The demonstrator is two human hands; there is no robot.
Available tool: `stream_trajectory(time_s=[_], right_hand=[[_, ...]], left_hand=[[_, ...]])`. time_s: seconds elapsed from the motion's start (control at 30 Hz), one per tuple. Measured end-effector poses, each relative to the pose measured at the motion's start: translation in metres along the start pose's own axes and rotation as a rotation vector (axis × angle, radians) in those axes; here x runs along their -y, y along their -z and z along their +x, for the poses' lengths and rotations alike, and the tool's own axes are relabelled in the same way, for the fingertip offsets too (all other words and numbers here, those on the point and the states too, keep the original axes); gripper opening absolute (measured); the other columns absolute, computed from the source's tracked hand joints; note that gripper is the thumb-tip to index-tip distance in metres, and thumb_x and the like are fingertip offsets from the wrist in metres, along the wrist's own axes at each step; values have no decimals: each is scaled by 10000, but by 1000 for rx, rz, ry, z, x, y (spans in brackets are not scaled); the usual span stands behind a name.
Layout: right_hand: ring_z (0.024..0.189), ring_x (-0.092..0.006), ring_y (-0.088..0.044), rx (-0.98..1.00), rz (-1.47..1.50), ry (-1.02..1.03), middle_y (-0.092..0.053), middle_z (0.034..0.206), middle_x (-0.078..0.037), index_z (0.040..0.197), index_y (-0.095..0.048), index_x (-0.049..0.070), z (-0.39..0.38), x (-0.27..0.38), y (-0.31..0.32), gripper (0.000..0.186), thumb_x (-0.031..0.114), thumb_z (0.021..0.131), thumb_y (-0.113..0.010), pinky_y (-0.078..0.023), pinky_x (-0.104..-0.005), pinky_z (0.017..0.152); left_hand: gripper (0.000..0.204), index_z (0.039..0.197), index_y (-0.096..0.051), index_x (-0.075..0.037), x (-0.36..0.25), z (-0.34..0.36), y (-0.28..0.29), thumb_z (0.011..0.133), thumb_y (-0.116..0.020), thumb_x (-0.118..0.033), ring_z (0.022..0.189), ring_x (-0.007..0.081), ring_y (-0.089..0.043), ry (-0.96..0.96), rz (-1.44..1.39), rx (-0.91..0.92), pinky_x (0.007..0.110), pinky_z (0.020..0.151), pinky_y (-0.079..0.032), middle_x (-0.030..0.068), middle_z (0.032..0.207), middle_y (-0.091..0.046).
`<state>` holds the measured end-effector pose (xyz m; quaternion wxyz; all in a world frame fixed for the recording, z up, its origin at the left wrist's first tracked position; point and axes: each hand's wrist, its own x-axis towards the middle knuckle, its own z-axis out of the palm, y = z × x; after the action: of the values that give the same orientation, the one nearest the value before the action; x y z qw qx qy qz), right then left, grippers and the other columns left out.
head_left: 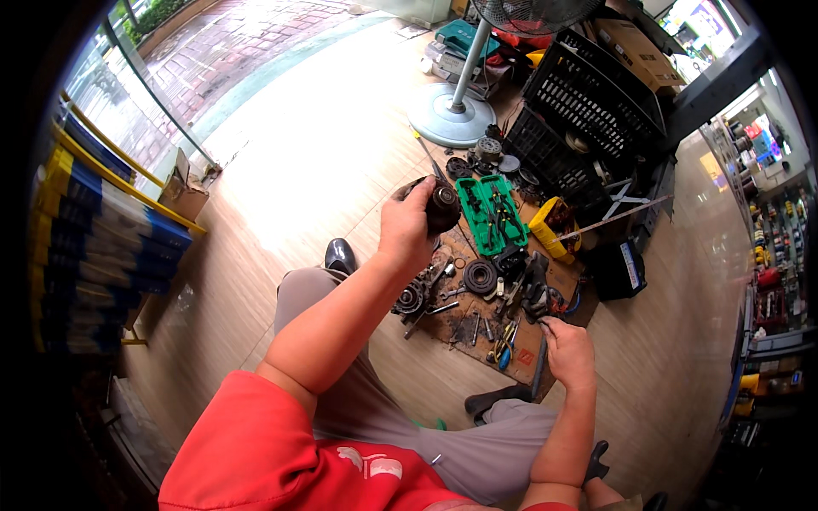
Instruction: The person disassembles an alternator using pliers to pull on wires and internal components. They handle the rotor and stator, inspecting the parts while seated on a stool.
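Observation:
My left hand (pixel 404 223) is raised and closed around a dark, round metal part (pixel 443 203) with a ringed end, held above the work area. My right hand (pixel 569 351) is lower, at the right edge of a stained brown board (pixel 526 358), its thumb and fingers pinched together. What they hold, if anything, I cannot make out. A dark bar (pixel 539 368) lies just below it. Beyond those fingertips is a dark, bulky tool or part (pixel 537 294). Between my hands lie a black ringed wheel (pixel 480 277), a blue-handled tool (pixel 504 356) and several small metal tools.
An open green tool case (pixel 492 215) lies ahead, beside a yellow container (pixel 552 228). Black crates (pixel 588 102) and a standing fan's round base (pixel 450 115) are farther off. A black box (pixel 619 271) sits at right. Stacked blue-and-white packages (pixel 111 230) fill a yellow rack at left.

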<state>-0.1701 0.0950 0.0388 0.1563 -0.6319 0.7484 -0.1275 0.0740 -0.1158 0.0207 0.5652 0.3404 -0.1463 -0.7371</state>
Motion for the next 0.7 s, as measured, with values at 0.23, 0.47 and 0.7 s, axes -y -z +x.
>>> stream_trajectory(time_s=[0.23, 0.47, 0.7], right_hand=[[838, -404, -671, 160, -141, 4, -699, 882, -188, 1017, -723, 111, -15, -14, -12, 172, 225, 946, -616, -535, -483, 718], [807, -393, -681, 197, -190, -56, -702, 840, -182, 975, -709, 117, -54, -44, -24, 178, 257, 948, -602, -532, -501, 701], [739, -388, -674, 77, -163, -27, -690, 783, -157, 930, -684, 95, -73, -55, -42, 118, 198, 902, -632, -522, -509, 653]], left_hand=[[248, 1132, -571, 28, 7, 0, 0, 977, -607, -161, 839, 239, -702, 41, 20, 4, 395, 761, -611, 127, 981, -688], [259, 1126, -578, 4, 20, -5, -2, 971, -616, -200, 770, 228, -701, 64, 75, 3, 368, 680, -600, 111, 950, -693], [273, 1145, -608, 20, 41, -4, 2, 975, -608, -194, 865, 268, -709, 37, 198, -20, 416, 781, -614, 137, 990, -701]])
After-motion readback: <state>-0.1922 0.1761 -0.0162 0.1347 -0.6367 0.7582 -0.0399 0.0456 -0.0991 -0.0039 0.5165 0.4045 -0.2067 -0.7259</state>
